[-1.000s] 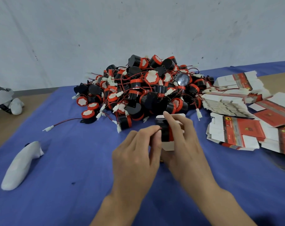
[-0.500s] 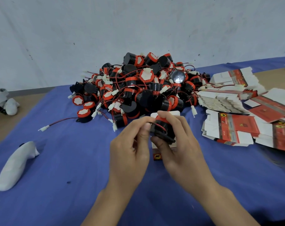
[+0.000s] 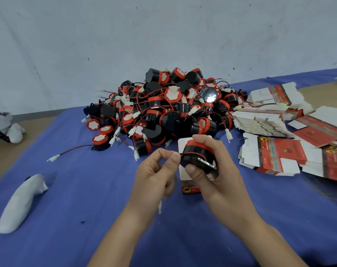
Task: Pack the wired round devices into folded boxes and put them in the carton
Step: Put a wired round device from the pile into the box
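While both hands meet over the middle of the blue tabletop (image 3: 83, 191), I see the right hand (image 3: 219, 182) gripping one device (image 3: 197, 157), a black drum with a red band. The thumb presses on its near side and the fingers curl over its top. The device is tilted, raised off the tabletop, and a thin red wire (image 3: 194, 153) runs round its body.

The left hand (image 3: 154, 176) pinches that wire between thumb and forefinger, right at the device's left edge. Its other fingers are curled in. A blurred white connector (image 3: 160, 208) hangs below this hand.

Under the hands a box (image 3: 189, 189) lies on the tabletop, white with a red end, partly hidden by the right hand.

Behind, against the wall, sits a big pile (image 3: 163, 112) of the same devices, wires tangled. To the right lie stacks of flat box blanks (image 3: 271, 157), red and white. At far left a white handle-shaped object (image 3: 19, 203) rests on the tabletop, well apart from the hands.
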Motion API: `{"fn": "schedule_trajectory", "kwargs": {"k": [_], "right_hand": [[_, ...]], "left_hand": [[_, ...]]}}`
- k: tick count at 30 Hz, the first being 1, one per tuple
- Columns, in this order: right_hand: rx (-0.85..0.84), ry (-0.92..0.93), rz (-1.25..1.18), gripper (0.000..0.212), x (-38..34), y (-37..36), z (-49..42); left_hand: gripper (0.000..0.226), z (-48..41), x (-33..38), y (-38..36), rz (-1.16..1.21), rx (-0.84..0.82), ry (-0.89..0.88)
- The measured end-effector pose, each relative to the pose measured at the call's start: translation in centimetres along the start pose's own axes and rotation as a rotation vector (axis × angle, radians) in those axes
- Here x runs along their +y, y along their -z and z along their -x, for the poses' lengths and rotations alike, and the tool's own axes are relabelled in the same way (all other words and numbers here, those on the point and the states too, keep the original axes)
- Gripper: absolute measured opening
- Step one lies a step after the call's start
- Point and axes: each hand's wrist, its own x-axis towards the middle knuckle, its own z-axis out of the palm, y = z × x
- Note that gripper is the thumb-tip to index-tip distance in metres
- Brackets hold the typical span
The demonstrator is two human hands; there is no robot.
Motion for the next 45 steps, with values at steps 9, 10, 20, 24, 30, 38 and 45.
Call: {"fn": "schedule_trajectory", "kwargs": {"k": [9,10,20,24,30,38,45], "right_hand": [[0.03,-0.184,-0.49,0.029,-0.4,0.0,-0.7],[0.024,-0.214,-0.515,0.03,-0.3,0.0,-0.8],[0.078,-0.259,-0.614,0.033,0.5,-0.1,-1.1],[0.085,-0.276,-0.627,0.026,0.3,-0.3,-1.0],[0.033,-0.289,-0.623,0.048,-0.3,-0.6,-1.1],[0.059,-0.28,-0.505,0.036,-0.5,-0.4,-0.5],[0.173,-0.158,-0.293,0.045,-0.9,-0.6,-0.8]], "left_hand": [[0.022,-0.1,0.3,0.0,0.249,-0.186,0.197],[0.023,-0.1,0.3,-0.1,0.274,-0.196,0.216],[0.022,0.1,0.1,-0.6,0.572,-0.325,0.507],[0.021,0.4,0.1,-0.5,0.693,-0.396,0.554],[0.043,0.8,-0.4,-0.9,0.666,-0.333,0.397],[0.045,1.1,-0.4,-1.6,0.642,-0.289,0.309],[0.038,0.5,-0.1,-1.2,0.638,-0.13,0.241]]}}
